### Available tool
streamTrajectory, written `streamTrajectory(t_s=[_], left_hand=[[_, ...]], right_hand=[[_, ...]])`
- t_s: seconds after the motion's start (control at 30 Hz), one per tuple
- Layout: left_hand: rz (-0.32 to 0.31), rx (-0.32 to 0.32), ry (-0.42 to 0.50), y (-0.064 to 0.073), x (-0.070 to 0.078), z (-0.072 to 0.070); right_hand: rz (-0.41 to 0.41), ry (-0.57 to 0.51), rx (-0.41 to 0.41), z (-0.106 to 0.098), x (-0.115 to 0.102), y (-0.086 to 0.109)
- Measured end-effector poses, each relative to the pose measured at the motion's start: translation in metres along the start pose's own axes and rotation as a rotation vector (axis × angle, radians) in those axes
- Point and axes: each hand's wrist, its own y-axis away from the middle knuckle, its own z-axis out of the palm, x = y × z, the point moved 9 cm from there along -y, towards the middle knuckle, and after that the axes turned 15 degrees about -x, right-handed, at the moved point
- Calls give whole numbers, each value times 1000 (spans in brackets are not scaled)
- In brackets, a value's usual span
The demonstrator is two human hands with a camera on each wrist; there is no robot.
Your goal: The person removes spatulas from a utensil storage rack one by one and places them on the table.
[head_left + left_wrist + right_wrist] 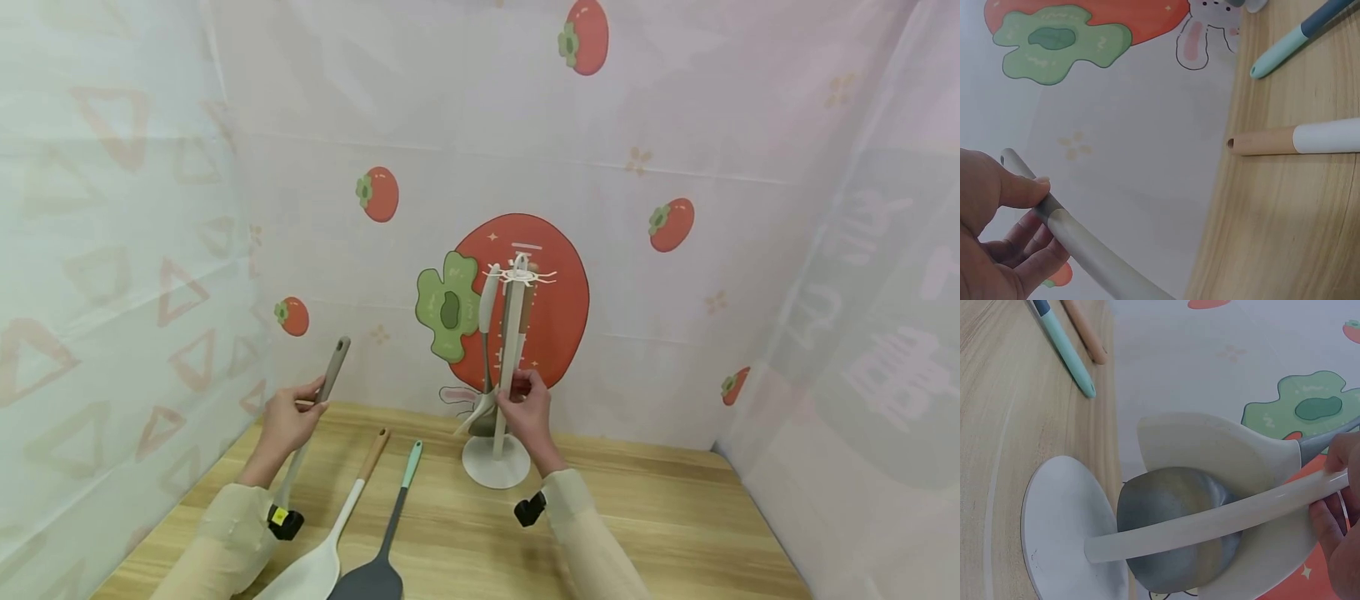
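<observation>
My left hand (pixel 288 417) grips a grey-handled utensil (pixel 330 375) near the table's left edge, its handle pointing up; in the left wrist view thumb and fingers pinch the grey handle (pixel 1054 219). My right hand (pixel 525 408) holds the pole (pixel 1210 525) of a white utensil stand (pixel 495 473). On the stand's top hooks (pixel 519 271) hang a white spatula (pixel 1210 450) and a grey spoon (pixel 1172 512). A white spatula with a wooden handle (pixel 360 483) and a dark spatula with a teal handle (pixel 397 508) lie on the table between my arms.
The wooden table (pixel 675 517) is closed in by printed cloth walls (pixel 675 167) at the back and on both sides. The stand is close to the back cloth. Bare wood lies to the right of the stand.
</observation>
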Motion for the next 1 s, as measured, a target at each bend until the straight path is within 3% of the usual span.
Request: streamTrajectory(t_s=[0.37,0.73,1.0], left_hand=[[-42,-31,49,-4,-19,3],[-61,-49,12,-3,-28,8],[-67,-66,-12,-4,-34,11]], right_hand=[[39,-8,-9,-1,1,0],[34,6,-13,1,3,-2],[16,7,-47,-2,-40,8]])
